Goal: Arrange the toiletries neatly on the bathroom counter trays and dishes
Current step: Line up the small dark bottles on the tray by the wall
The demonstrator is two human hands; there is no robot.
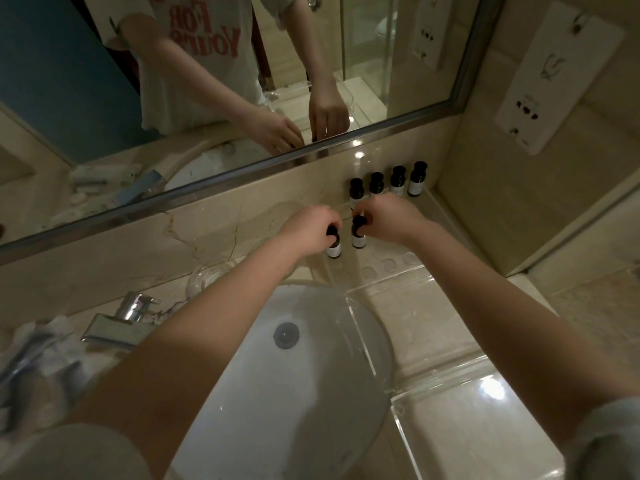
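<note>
Several small dark-capped toiletry bottles (pixel 397 181) stand in a row at the back of a clear acrylic tray (pixel 391 268) against the wall under the mirror. My left hand (pixel 310 230) grips the cap of another small bottle (pixel 334 249), upright at the tray's front left. Just to its right, my right hand (pixel 388 216) pinches the cap of a second bottle (pixel 357 237). Both bottles appear to rest on the tray, side by side. Round recesses show in the tray's bare front row.
A white sink basin (pixel 287 372) lies below my arms, with a chrome tap (pixel 121 320) at its left. A clear glass dish (pixel 204 278) sits behind the basin. Wrapped items (pixel 31 362) lie at far left. A larger clear tray (pixel 460 410) occupies the counter's right.
</note>
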